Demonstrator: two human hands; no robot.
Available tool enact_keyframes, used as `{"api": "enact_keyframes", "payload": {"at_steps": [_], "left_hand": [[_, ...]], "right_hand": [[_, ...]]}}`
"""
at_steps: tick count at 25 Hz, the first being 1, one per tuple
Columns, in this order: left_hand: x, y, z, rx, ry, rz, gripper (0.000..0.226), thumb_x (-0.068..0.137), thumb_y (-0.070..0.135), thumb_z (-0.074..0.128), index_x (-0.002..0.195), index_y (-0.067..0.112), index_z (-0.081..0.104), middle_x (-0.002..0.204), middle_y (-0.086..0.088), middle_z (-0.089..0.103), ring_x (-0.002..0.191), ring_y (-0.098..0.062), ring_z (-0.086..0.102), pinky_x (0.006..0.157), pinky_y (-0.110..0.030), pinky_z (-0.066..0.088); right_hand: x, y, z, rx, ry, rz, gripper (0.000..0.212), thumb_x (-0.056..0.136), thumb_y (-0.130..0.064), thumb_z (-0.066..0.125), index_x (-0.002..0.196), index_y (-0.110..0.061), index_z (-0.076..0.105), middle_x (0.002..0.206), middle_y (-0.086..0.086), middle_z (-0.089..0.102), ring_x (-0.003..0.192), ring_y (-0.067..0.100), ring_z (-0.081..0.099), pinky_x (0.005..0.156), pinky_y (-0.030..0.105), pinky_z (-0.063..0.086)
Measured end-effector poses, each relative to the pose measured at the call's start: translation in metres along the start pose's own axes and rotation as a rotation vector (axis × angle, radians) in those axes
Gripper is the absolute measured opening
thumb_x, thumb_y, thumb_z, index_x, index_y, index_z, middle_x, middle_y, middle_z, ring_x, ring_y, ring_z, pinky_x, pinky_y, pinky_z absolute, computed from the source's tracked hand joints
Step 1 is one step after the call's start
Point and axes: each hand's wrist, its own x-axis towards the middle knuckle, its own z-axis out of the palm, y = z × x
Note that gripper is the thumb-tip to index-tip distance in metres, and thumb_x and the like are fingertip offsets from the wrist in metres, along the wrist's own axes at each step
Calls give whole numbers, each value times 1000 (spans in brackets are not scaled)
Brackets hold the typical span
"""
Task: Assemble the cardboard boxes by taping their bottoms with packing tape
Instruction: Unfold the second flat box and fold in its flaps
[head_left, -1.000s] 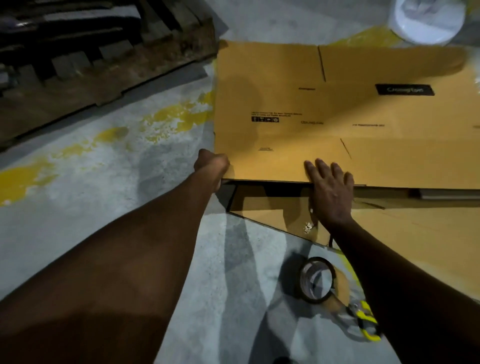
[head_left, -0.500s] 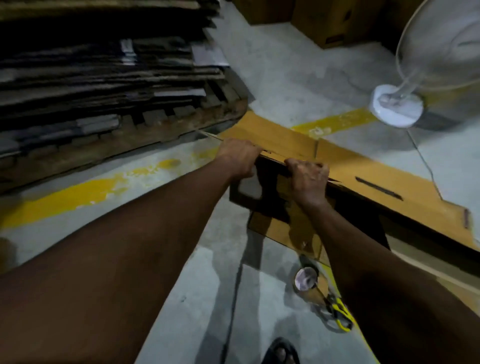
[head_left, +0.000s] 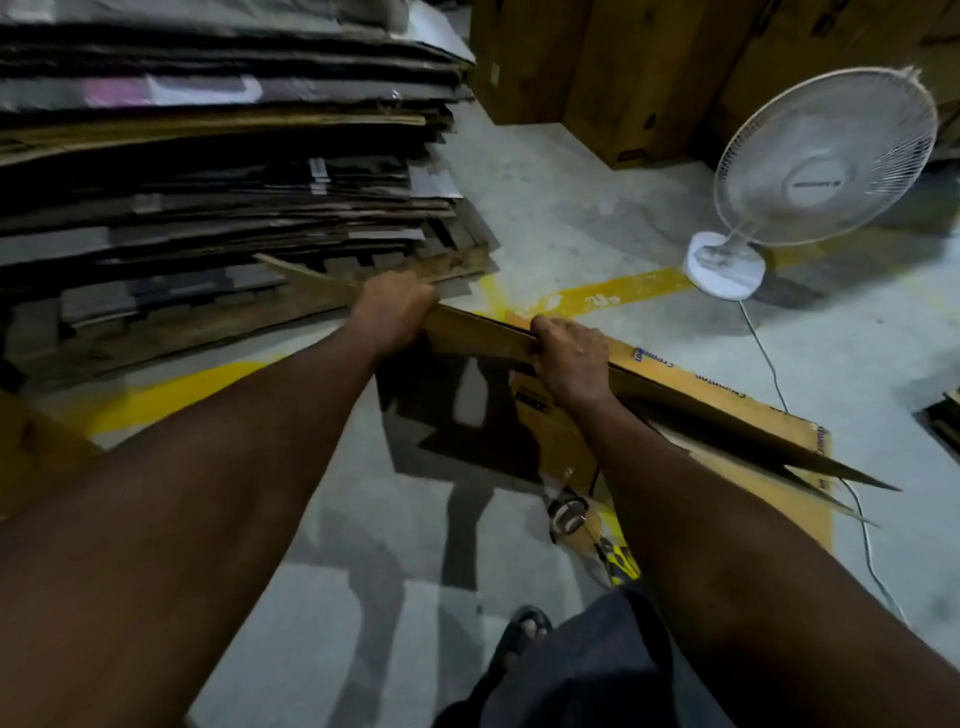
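Both the left hand (head_left: 396, 312) and right hand (head_left: 570, 357) clamp fingers over the flattened cardboard box (head_left: 727, 415), whose lower part their forearms hide.

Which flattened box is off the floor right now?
The lifted box, its top edge gripped by the left hand and right hand. The floor box lies flat beneath; the stack sits left.

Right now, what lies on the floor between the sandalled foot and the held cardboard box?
In the head view: the packing tape roll and a yellow-and-black tool, between the foot and the cardboard box.
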Motion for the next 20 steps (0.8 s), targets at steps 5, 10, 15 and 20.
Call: {"api": "enact_keyframes", "payload": {"at_steps": [5, 10, 15, 20], "left_hand": [[-91, -58, -29, 56, -91, -187, 14, 88, 16, 59, 97, 18, 70, 90, -11, 67, 85, -33, 65, 68, -37, 54], [-145, -90, -61, 0, -172, -201, 44, 86, 32, 61, 130, 33, 53, 109, -3, 66, 99, -24, 62, 64, -29, 43], [-210, -101, -57, -133, -68, -348, 14, 91, 23, 54, 100, 28, 64, 86, 4, 56, 83, -15, 56, 67, -30, 37], [-252, -111, -50, -144, 3, -387, 8, 93, 22, 53, 96, 26, 59, 79, 3, 54, 74, -15, 50, 64, -30, 40]], "right_hand": [[-15, -48, -39, 49, -53, -90, 12, 92, -20, 56, 103, -19, 61, 93, 8, 68, 85, 33, 64, 61, 33, 35], [-14, -160, -76, 50, -2, -331, 12, 97, -25, 53, 102, -22, 64, 79, 4, 64, 76, 28, 64, 59, 32, 30], [-22, -259, -92, 120, -24, -451, 18, 98, -34, 54, 114, -28, 59, 98, -1, 64, 92, 22, 60, 73, 33, 34], [-23, -274, -76, 64, 36, -460, 36, 84, -44, 68, 114, -28, 55, 109, 2, 67, 105, 30, 55, 90, 46, 39]]}}
